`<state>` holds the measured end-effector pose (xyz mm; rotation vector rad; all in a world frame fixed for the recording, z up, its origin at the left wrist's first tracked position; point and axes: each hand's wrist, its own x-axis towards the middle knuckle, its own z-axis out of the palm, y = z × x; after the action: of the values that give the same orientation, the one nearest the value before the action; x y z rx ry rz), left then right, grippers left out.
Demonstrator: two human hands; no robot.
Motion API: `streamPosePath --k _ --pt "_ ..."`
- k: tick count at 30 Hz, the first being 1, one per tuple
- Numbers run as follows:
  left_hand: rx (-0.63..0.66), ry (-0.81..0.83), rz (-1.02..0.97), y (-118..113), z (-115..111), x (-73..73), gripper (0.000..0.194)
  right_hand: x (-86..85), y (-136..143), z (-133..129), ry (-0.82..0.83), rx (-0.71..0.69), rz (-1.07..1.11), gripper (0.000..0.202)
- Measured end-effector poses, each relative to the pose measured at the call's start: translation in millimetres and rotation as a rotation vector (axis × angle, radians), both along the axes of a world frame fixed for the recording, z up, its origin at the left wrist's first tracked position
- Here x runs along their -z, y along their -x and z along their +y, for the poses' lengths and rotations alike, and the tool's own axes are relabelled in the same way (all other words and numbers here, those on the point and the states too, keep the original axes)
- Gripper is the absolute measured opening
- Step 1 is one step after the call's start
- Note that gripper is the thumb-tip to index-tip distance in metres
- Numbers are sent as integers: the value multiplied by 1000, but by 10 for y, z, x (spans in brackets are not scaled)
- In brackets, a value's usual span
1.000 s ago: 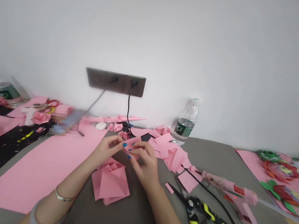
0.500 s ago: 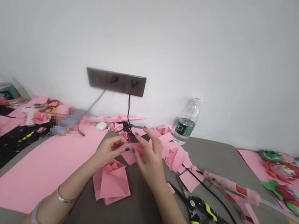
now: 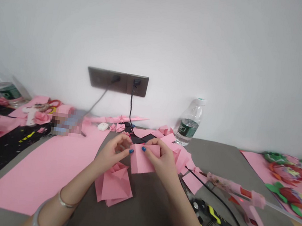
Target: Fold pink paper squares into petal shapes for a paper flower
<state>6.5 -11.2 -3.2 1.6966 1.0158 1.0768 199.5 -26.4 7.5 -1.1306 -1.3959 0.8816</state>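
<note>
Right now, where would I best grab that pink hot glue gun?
Probably by its handle, coming from the near right: the hot glue gun lies with that handle slanting toward that side and its nozzle pointing left, away. The glowing red light suggests the nozzle may be hot.

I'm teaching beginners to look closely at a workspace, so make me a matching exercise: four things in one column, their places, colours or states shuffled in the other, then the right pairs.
Things
1. Glue gun
2. Wearer's left hand
3. Shears
4. Bottle to the right of the socket panel

Matches
A. Holding creased pink paper
B. Standing in front of the wall
C. Pink, with a small red light
D. Black and yellow handles

Right pairs: 1-C, 2-A, 3-D, 4-B
</note>
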Motion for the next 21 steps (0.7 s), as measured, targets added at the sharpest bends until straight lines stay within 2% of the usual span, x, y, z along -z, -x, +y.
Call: streamPosePath --k 3,6,10,18,21 --pt "-122 -155 63 2 3 5 7 54 70 2 -17 77 93 13" --pt "-90 -255 175 9 -15 -29 15 125 183 -14 -37 121 207 17" --pt "-38 -250 250 -1 -31 -32 8 239 321 -39 -20 83 342 19" --pt "-109 -206 231 -20 -34 2 11 387 333 15 -9 27 372 15" --pt "-125 -269 286 -3 -35 3 8 430 356 31 11 -24 413 18"
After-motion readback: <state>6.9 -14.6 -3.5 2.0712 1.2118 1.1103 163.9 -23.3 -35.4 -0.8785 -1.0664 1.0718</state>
